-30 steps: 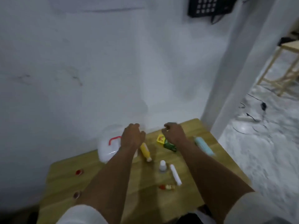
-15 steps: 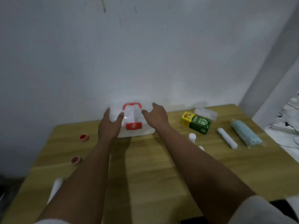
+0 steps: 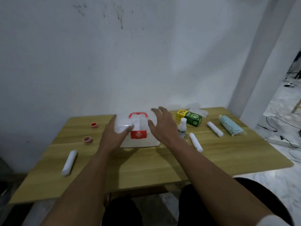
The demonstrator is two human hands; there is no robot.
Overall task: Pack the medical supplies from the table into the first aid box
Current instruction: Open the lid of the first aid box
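**Both hands spread at the first aid box**

While the translucent white first aid box (image 3: pixel 140 134) sits shut on the wooden table (image 3: pixel 146 167), both hands flank it with fingers spread. The left hand (image 3: pixel 114 136) lies against the box's left side, thumb reaching over the lid; the right hand (image 3: pixel 162 126) is open at the right side, fingers over the lid's top. Whether either hand truly grips cannot be told.

The box is a rounded, glossy plastic case with a red carry handle (image 3: pixel 138 115) on top and a red label bearing a white cross (image 3: pixel 138 134) on the front.

Just right of the right hand stand a small white bottle (image 3: pixel 182 130) and a green-and-yellow carton (image 3: pixel 189 117); two white bandage rolls (image 3: pixel 195 142) (image 3: pixel 215 129) and a bagged stack of pale blue face masks (image 3: pixel 229 126) lie farther right. Left of the left hand are two small red-rimmed tape rolls (image 3: pixel 94 124) (image 3: pixel 87 139) and, nearer the person, another white roll (image 3: pixel 69 162).

Smooth, light wood grain lies bare between the box and the table's near edge, crossed only by the forearms. A white wall rises close behind the box.
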